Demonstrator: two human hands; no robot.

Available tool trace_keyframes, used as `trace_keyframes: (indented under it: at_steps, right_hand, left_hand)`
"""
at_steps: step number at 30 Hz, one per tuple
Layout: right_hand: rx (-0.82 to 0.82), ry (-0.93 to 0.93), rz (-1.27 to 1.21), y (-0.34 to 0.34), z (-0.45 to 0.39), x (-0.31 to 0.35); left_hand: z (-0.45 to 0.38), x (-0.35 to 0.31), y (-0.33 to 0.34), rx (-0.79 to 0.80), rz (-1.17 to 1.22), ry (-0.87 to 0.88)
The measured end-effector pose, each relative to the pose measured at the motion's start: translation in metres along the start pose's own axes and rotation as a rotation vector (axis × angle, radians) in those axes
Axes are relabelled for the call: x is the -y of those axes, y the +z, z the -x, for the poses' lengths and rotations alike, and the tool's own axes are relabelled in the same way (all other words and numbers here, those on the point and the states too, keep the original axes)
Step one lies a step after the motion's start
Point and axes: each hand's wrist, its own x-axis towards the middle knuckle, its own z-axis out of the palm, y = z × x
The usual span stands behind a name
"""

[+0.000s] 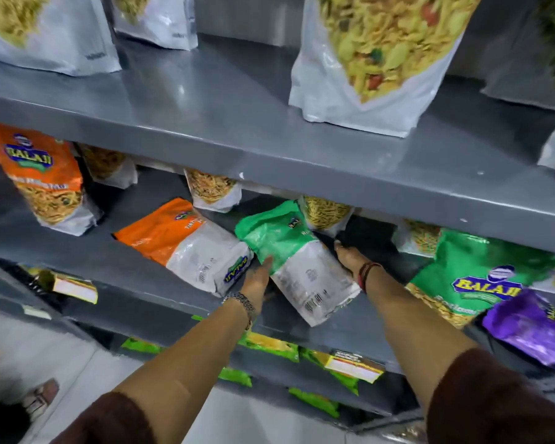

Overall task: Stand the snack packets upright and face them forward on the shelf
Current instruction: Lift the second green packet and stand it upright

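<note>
Both arms stretched forward, left hand (259,277) palm-in with fingers clamped, right hand (350,256) reaching deeper, fingers spread, bracelets at both wrists

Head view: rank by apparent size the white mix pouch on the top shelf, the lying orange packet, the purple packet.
1. White mix pouch, largest, cropped at the top.
2. Lying orange packet.
3. Purple packet, looks close to the orange one and is cut by the frame edge, so unsure.

"balaji" on upright orange packet (42,177), "balaji" on green packet (474,277)
</note>
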Motion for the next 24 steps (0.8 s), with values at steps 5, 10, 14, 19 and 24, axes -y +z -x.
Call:
trace_keyframes:
  at_steps: [5,10,14,19,24]
  right_hand:
    - [-0.072,0.007,-0.193,0.008,0.006,-0.011]
    - [-0.227,-0.036,-0.418,0.015,0.044,-0.031]
    - [-0.300,-0.128,-0.508,0.004,0.071,-0.023]
    - [-0.362,-0.201,-0.614,-0.002,0.077,-0.006]
    - [-0.350,-0.191,-0.598,0.010,0.065,-0.017]
  left_hand:
    - [-0.010,-0.001,-0.009,0.007,0.026,-0.017]
    - [0.005,0.002,-0.027,0.029,0.079,0.141]
    - [0.024,-0.028,-0.029,0.113,0.013,0.327]
    - [0.028,-0.064,-0.018,0.178,-0.015,0.477]
    - [0.018,-0.061,-0.012,0.154,-0.060,0.478]
